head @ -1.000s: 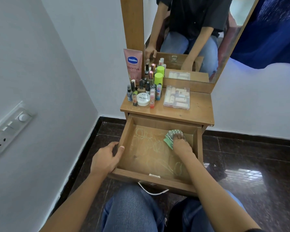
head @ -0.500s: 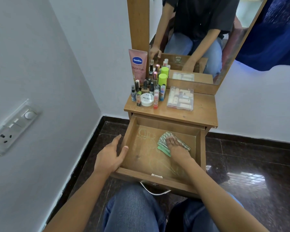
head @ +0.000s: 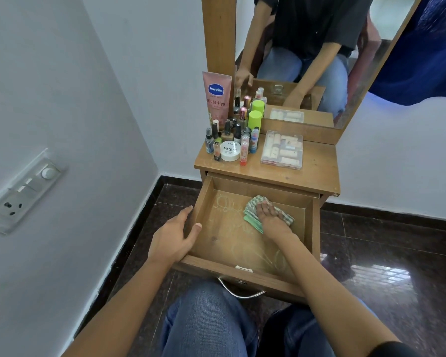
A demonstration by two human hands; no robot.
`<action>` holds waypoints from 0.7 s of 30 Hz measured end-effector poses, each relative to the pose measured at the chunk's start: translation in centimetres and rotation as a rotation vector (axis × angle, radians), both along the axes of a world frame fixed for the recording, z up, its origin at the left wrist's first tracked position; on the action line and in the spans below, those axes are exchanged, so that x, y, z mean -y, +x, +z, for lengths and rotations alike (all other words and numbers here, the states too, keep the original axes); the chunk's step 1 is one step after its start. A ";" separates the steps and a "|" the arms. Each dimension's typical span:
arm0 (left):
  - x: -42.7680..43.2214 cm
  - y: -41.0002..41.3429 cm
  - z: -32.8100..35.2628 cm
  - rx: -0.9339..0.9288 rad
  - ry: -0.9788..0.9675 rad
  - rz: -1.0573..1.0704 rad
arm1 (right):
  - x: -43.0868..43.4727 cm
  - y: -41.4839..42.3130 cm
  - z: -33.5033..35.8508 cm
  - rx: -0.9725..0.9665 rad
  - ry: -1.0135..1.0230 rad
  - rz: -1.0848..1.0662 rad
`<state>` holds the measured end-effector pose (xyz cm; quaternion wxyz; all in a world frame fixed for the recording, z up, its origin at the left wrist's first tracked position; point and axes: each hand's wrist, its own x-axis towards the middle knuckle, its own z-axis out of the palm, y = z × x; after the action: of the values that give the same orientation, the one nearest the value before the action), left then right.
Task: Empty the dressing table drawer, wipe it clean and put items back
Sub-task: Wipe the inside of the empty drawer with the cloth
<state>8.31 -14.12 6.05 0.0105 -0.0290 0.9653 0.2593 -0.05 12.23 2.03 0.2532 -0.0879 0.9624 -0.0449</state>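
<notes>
Table top [head: 317, 171] at 12 o'clock is carrying the removed bottles [head: 231, 148] and clear box [head: 282, 149]; the drawer [head: 211, 266] is sitting open and emptied, left hand [head: 173, 238] clasping its 9 o'clock wall, thumb inside. Right hand [head: 271, 215], fingers flattened, is pressing the cloth [head: 251, 218], sliding it over the last second from the 2 o'clock corner toward 1 o'clock. Wiping is probably advancing, swirl marks [head: 225, 203] at 11 o'clock awaiting a pass

Head-worn wide-angle view, looking forward and down, close above drawer [head: 227, 240]
</notes>
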 end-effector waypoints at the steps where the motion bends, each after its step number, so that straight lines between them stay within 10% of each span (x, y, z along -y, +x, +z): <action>1: 0.0 0.1 0.0 -0.002 -0.001 -0.006 | 0.4 0.0 0.0 0.000 -0.010 0.016; 21: 0.0 0.2 0.2 0.027 -0.001 -0.052 | 1.0 -1.4 0.6 0.038 -0.043 0.067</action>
<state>8.50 -14.13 6.30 0.0301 -0.0073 0.9657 0.2579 -1.41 11.22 2.65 0.2706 -0.1245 0.9528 -0.0587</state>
